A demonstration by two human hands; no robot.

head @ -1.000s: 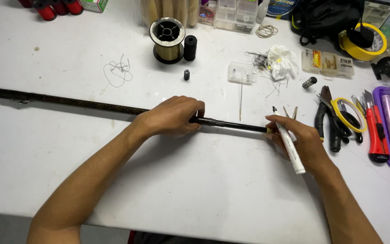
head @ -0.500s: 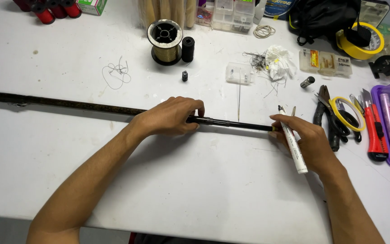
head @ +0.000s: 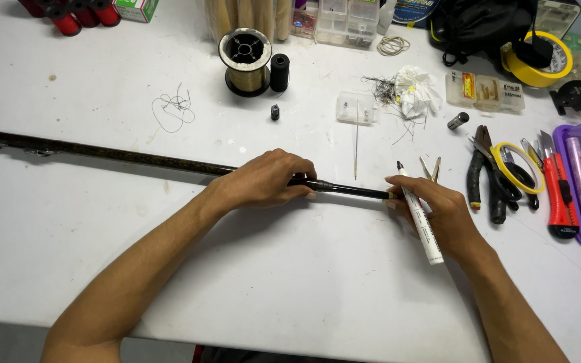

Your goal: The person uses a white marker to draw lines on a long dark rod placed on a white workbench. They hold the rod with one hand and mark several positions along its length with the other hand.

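On the white table (head: 290,296) lie one long dark rod (head: 122,158), one white marker pen (head: 421,218), one spool of gold line (head: 245,62), one small black spool (head: 280,72), one roll of yellow tape (head: 536,64), and one red knife (head: 559,198) by the right edge.

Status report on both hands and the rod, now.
Left hand grips rod on table. Right hand pinches rod end, holds white marker. Needle, pliers close by.

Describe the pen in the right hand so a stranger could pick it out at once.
Start at the long dark rod lying across the white table. Follow it to its right tip, where the right hand holds a white pen slanted, tip up. It is the only white stick-shaped thing here; the pliers and cutter lie further right.
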